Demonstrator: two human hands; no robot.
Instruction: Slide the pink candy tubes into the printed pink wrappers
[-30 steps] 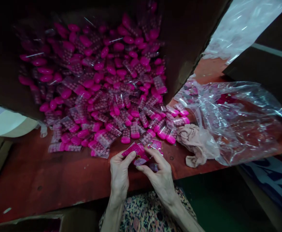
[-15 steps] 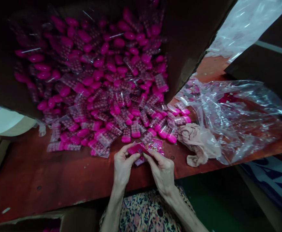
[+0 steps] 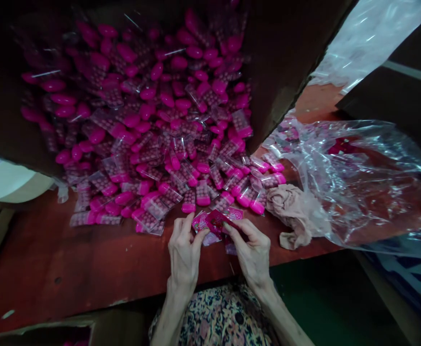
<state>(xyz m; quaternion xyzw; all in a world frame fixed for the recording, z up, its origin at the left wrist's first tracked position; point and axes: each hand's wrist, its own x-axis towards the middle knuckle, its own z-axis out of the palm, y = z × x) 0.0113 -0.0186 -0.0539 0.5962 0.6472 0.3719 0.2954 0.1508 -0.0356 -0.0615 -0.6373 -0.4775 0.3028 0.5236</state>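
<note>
My right hand [image 3: 254, 247] pinches a small dark pink packet [image 3: 216, 222] between thumb and fingers, close above the table's front edge. Just left of it is my left hand [image 3: 184, 247], thumb and fingers apart. Its fingertips are beside a lighter pink printed packet [image 3: 200, 222]; whether they touch it I cannot tell. Another printed packet [image 3: 235, 213] lies partly hidden behind my right fingers. Beyond both hands spreads a big heap of clear containers with bright pink caps [image 3: 174, 144], filled with small pale pink balls.
A large dark cardboard box [image 3: 286, 72] lies open around the heap. To the right are a crumpled beige cloth [image 3: 288, 211] and a clear plastic bag [image 3: 362, 178]. A pale round bowl [image 3: 14, 182] stands at left. The red table [image 3: 88, 269] ends near my lap.
My hands have drawn apart, the left one loosening its fingers from the dark pink packet. That packet has shifted slightly right with my right hand, showing more of the printed packet at left.
</note>
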